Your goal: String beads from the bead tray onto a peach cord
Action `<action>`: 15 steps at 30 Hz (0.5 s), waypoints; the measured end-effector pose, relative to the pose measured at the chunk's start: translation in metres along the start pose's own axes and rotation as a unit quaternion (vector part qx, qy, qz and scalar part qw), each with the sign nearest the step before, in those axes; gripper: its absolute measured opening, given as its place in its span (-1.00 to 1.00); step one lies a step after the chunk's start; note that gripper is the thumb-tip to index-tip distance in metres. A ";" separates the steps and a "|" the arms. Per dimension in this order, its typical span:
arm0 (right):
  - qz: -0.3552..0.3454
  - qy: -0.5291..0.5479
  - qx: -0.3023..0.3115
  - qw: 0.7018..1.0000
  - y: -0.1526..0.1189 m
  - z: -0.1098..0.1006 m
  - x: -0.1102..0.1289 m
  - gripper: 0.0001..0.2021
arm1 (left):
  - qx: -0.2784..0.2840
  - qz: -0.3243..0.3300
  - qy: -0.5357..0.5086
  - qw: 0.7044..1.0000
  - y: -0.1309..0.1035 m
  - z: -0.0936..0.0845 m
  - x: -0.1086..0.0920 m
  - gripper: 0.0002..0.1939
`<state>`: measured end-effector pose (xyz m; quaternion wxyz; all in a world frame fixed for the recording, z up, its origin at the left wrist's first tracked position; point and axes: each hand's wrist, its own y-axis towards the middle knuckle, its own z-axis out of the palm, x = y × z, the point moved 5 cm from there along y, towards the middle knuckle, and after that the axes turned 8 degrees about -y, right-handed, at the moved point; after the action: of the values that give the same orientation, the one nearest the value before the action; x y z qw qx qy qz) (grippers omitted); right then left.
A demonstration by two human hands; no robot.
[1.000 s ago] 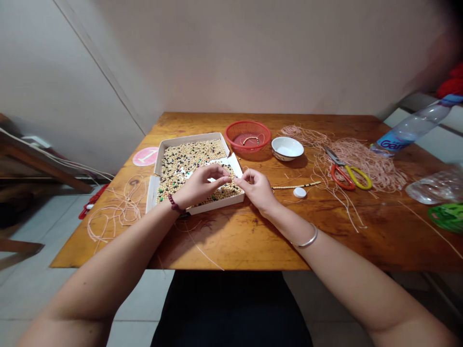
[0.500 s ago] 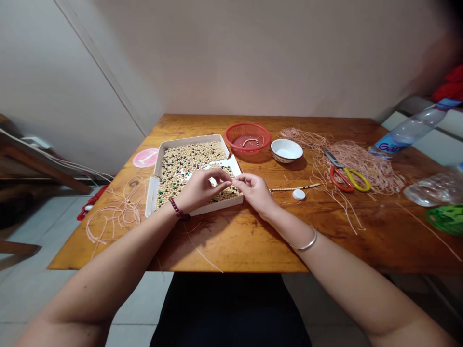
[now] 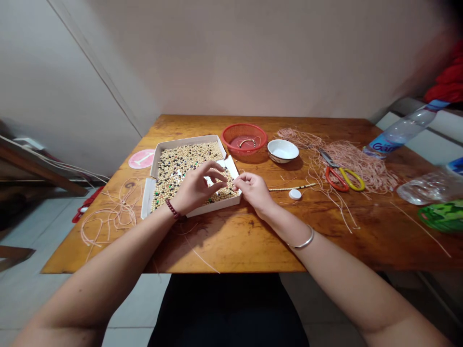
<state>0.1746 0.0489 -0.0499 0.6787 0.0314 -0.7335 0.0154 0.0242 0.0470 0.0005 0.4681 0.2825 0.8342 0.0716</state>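
Observation:
My left hand (image 3: pixel 197 187) hovers over the bead box (image 3: pixel 195 212), thumb and forefinger apart, with nothing visible between them. Pale, black and a few green beads fill the box. At the box's right corner my right hand (image 3: pixel 253 190) pinches a thin pink cord (image 3: pixel 243 170), its loop showing above the fingers. Just right of that hand, a strand of pale and dark beads (image 3: pixel 289 188) lies on the wooden table (image 3: pixel 231 246), beside a white cap (image 3: pixel 295 194).
Behind the box are a red basket (image 3: pixel 244 140) holding a beaded strand and a white bowl (image 3: pixel 283 150). Scissors (image 3: pixel 338 173) lie by a heap of pink cords (image 3: pixel 369 164). Plastic bottles (image 3: pixel 394 135) are at the right, loose cords (image 3: pixel 117 209) at the left.
My left thumb and forefinger have spread and drawn away from my right fingertips. My right hand keeps its pinch. The whole view has shifted slightly.

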 end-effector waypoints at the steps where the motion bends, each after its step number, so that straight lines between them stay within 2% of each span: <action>1: -0.001 0.000 -0.009 1.000 0.000 -0.001 0.000 -0.87 | -0.002 -0.003 -0.002 1.000 0.000 0.000 0.000 -0.75; 15: -0.045 -0.056 -0.038 0.997 -0.001 -0.002 0.003 -0.90 | 0.010 0.006 0.020 1.000 0.000 0.001 0.000 -0.75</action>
<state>0.1762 0.0478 -0.0472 0.6373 0.0396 -0.7683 -0.0450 0.0252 0.0471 0.0003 0.4482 0.2904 0.8424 0.0714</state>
